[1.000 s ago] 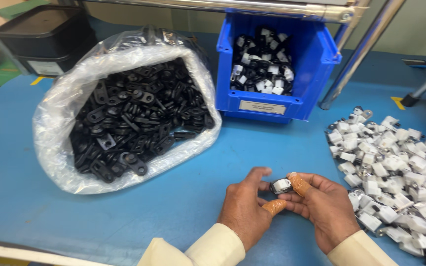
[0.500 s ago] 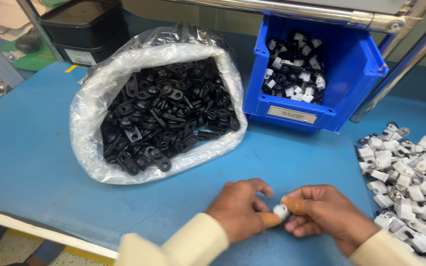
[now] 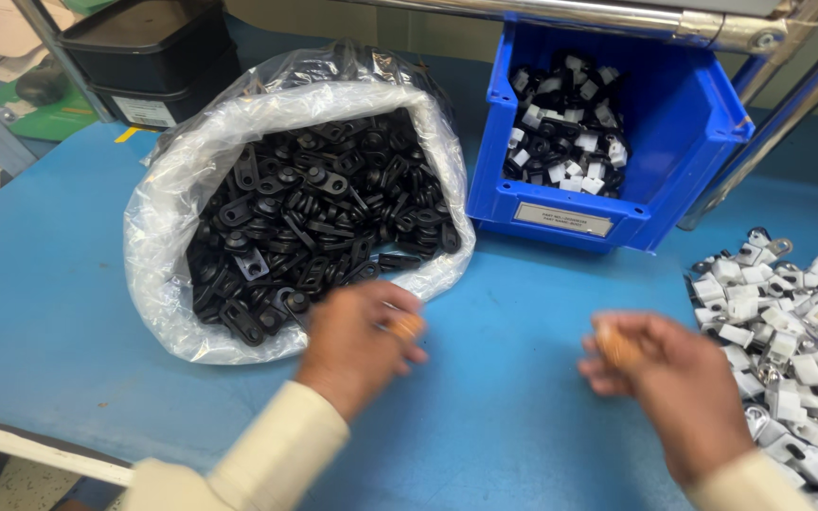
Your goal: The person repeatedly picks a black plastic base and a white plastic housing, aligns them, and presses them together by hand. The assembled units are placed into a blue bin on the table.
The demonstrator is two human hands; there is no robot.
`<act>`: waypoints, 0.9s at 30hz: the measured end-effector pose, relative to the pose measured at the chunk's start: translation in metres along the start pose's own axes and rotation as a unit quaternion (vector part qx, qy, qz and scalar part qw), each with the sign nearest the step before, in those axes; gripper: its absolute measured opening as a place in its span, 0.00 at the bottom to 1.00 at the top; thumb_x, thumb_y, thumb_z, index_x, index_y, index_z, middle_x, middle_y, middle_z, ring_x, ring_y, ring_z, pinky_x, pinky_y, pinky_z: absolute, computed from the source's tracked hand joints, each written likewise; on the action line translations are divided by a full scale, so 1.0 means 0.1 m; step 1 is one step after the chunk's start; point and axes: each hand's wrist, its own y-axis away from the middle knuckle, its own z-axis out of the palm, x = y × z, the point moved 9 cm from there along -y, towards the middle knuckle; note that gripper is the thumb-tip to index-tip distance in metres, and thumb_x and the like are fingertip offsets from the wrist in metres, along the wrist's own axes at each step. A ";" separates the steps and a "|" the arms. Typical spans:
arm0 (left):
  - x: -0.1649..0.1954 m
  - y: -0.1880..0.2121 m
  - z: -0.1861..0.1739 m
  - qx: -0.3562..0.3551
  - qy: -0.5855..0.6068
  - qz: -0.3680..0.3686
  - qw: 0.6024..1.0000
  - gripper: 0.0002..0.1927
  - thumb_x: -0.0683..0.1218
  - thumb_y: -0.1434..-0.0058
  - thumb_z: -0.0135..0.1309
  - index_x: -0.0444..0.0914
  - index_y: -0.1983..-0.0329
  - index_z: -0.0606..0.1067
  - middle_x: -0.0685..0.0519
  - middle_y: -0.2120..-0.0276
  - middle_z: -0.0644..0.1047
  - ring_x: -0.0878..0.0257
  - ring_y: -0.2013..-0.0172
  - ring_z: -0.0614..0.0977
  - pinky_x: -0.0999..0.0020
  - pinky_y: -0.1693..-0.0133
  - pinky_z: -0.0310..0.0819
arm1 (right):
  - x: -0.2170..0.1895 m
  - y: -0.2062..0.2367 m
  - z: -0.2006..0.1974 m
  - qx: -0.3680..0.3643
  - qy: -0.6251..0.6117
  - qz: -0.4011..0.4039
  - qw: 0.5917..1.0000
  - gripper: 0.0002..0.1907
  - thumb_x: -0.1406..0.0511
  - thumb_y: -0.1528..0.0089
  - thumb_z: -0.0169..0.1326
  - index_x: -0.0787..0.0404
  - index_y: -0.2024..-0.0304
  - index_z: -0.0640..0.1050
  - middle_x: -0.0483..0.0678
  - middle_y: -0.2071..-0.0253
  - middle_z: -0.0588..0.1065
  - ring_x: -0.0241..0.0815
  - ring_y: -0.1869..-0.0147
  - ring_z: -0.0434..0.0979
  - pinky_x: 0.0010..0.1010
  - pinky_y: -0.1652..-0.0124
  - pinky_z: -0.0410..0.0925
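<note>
1. Hands apart: a second ago and half a second ago both hands met at the table's near edge, pinching one small white-and-black piece between the fingertips; the left hand [image 3: 364, 343] is now beside the bag mouth and the right hand [image 3: 666, 374] is near the white pile, with bare blue table [image 3: 504, 312] between them
2. Small piece: no longer visible in either hand; both are motion-blurred, so I cannot tell where it went or whether the right hand hides it in its curled fingers
3. Left hand: fingers loosely curled, nothing seen in them, hovering just at the lip of the clear plastic bag [image 3: 172, 237], close to the nearest black clips [image 3: 314, 208]; whether it touches one cannot be told through the blur
4. Right hand: fingers bent inward, grip state unclear, just left of the pile of white parts [image 3: 788, 322]; not seen touching it
5. Camera: the view has swung left and lower compared with the earlier pictures, so the bag sits more central and the pile is cut by the right edge
6. Blue bin [image 3: 617, 132]: behind, holding mixed black-and-white pieces, well apart from both hands
7. Judgement: one joined piece looks finished with, and each hand appears to be reaching for a fresh part from its own supply
</note>
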 end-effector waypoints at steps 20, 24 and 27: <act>0.30 -0.79 -0.04 0.015 -0.552 0.089 0.829 0.17 0.47 0.43 0.65 0.44 0.50 0.78 0.52 0.48 0.77 0.52 0.48 0.81 0.55 0.51 0.79 | 0.85 0.74 -1.59 0.301 0.282 -0.163 0.896 0.15 0.67 0.34 0.61 0.59 0.44 0.82 0.52 0.65 0.77 0.36 0.68 0.76 0.28 0.70 0.70; 0.37 -0.72 -0.06 0.036 -0.539 0.075 0.838 0.17 0.42 0.44 0.64 0.45 0.51 0.78 0.53 0.48 0.76 0.53 0.48 0.80 0.57 0.50 0.79 | 0.38 0.77 -1.33 0.273 0.448 -0.125 0.842 0.17 0.59 0.34 0.60 0.48 0.42 0.83 0.50 0.60 0.78 0.38 0.68 0.81 0.32 0.66 0.74; 0.52 -0.57 -0.07 0.061 -0.525 0.110 0.842 0.19 0.40 0.45 0.63 0.46 0.50 0.76 0.54 0.49 0.76 0.54 0.45 0.77 0.55 0.51 0.79 | 0.10 0.68 -1.01 0.213 0.634 -0.062 0.741 0.27 0.45 0.44 0.62 0.39 0.43 0.82 0.39 0.59 0.81 0.38 0.53 0.79 0.34 0.57 0.75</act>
